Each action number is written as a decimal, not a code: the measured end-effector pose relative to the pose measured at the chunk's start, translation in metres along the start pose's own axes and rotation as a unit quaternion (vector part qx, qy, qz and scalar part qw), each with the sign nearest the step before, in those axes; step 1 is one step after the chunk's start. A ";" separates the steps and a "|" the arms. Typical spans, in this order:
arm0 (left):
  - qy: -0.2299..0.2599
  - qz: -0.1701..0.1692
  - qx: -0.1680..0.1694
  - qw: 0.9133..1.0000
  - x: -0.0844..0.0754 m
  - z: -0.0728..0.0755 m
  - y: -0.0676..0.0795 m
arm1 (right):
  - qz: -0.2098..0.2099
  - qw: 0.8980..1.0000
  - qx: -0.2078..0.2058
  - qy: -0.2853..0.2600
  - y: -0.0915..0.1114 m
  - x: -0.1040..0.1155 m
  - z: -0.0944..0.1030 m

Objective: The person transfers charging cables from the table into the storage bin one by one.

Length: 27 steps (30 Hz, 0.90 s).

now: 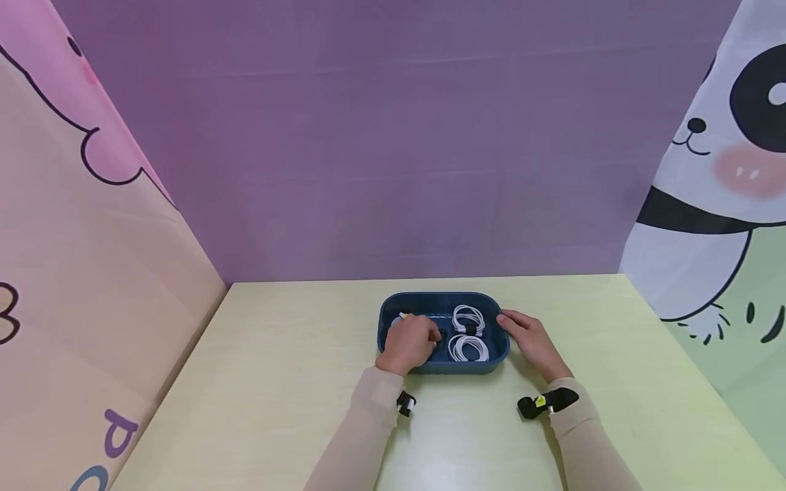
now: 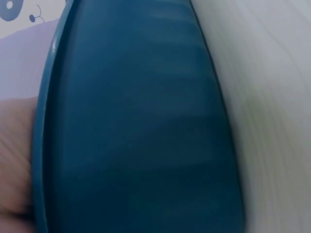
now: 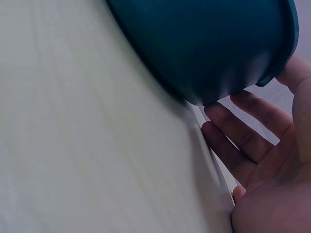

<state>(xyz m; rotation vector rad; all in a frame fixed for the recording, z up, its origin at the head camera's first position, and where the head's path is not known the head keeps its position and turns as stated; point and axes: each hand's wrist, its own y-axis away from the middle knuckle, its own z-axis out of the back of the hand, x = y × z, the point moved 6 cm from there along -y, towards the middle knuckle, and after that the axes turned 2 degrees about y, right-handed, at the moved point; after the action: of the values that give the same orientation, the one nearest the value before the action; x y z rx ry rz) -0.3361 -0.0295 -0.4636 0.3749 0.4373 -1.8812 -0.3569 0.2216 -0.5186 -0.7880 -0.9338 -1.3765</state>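
Observation:
A dark blue rectangular bin (image 1: 460, 368) stands on the table. My left hand (image 1: 408, 344) reaches over its near rim into the left part, fingers bent downward and mostly hidden. Beside that hand shows a bit of white cable with a yellowish part (image 1: 402, 316); a small dark loop (image 1: 442, 334) is at its fingertips. Whether it grips either is hidden. Two coiled white cables, a far one (image 1: 469, 318) with a black tie and a near one (image 1: 469, 348), lie in the right part. My right hand (image 3: 262, 145) holds the bin's right end, thumb over the rim, fingers against the outer wall.
The pale wooden table (image 1: 276, 382) extends around the bin. A purple backdrop (image 1: 393, 150) rises behind its far edge, with printed cartoon sheets at the left and right. A dark wrist camera (image 1: 546, 402) is strapped to the right sleeve.

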 end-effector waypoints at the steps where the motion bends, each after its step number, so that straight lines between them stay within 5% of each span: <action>1: -0.004 -0.003 0.000 1.000 0.000 0.000 -0.001 | 0.000 1.000 0.000 0.001 0.000 0.000 0.000; 18: -0.036 -0.011 0.030 0.999 -0.006 -0.008 -0.011 | 0.004 1.000 -0.002 0.003 0.000 0.000 0.001; 27: -0.017 -0.019 0.009 1.000 -0.003 -0.005 -0.008 | 0.004 1.000 -0.002 0.003 -0.002 -0.002 0.001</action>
<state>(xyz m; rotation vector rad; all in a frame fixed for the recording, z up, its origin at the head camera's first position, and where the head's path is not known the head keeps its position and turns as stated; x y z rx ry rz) -0.3421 -0.0217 -0.4656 0.3493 0.4072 -1.9276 -0.3587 0.2231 -0.5206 -0.7886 -0.9223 -1.3744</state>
